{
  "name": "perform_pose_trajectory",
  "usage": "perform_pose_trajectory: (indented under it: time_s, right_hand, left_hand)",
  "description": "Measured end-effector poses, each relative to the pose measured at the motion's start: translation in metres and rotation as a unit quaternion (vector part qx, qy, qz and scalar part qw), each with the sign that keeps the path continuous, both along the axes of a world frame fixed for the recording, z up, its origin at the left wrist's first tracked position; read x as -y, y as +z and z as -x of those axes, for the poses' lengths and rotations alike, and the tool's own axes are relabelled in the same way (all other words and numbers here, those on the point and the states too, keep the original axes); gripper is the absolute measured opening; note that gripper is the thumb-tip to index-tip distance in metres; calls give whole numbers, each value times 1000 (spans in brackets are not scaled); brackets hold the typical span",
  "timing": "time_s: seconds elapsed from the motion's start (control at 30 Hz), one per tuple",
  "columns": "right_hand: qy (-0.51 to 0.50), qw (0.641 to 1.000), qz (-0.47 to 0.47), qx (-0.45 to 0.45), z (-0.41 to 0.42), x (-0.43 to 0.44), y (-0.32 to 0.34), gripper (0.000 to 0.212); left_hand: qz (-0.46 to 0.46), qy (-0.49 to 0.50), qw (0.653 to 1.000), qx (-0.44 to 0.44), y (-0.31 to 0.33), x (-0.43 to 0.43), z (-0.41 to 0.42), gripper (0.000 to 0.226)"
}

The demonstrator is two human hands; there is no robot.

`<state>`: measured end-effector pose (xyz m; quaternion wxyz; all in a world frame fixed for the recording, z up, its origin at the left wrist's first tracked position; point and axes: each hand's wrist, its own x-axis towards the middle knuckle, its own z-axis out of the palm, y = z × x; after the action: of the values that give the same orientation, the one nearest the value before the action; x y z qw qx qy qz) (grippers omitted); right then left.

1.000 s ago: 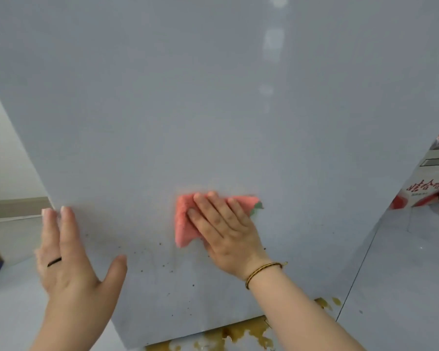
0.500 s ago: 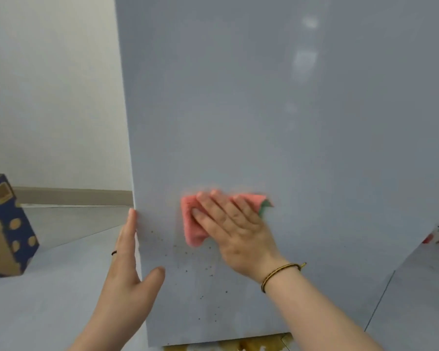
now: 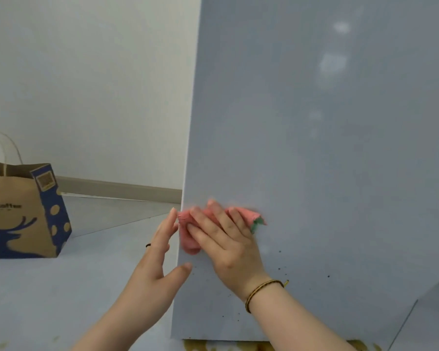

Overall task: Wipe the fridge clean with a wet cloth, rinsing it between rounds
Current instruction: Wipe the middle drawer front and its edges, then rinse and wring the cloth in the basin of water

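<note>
Bag left of fridge, contents hidden. Cloth, long axis level, pressed under flat right hand; left hand open.

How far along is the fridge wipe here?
Done: upper fridge panel looks spotless. In hand: right hand presses the pink cloth near its left edge; left hand touches that edge. Left: dark specks below the cloth, brown spill underneath.

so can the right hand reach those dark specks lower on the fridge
Probably yes: the right hand presses the cloth just above the dark specks, with only bare fridge panel between.
</note>
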<state>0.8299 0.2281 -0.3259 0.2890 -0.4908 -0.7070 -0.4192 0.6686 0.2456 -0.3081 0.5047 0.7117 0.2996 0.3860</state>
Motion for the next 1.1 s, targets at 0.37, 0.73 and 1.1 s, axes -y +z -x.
perform_pose_trajectory:
  time_s: [0.37, 0.73, 1.1]
  right_hand:
    - [191, 632, 302, -687, 53, 31, 101, 22]
    - [199, 252, 433, -842, 102, -3, 179, 35]
    - [125, 380, 646, -651, 234, -11, 374, 12]
  left_hand:
    - [68, 13, 990, 124, 48, 9, 13, 54]
    - [281, 208, 926, 140, 136, -6, 63, 15]
    - [421, 352, 803, 232, 335, 32, 209, 62]
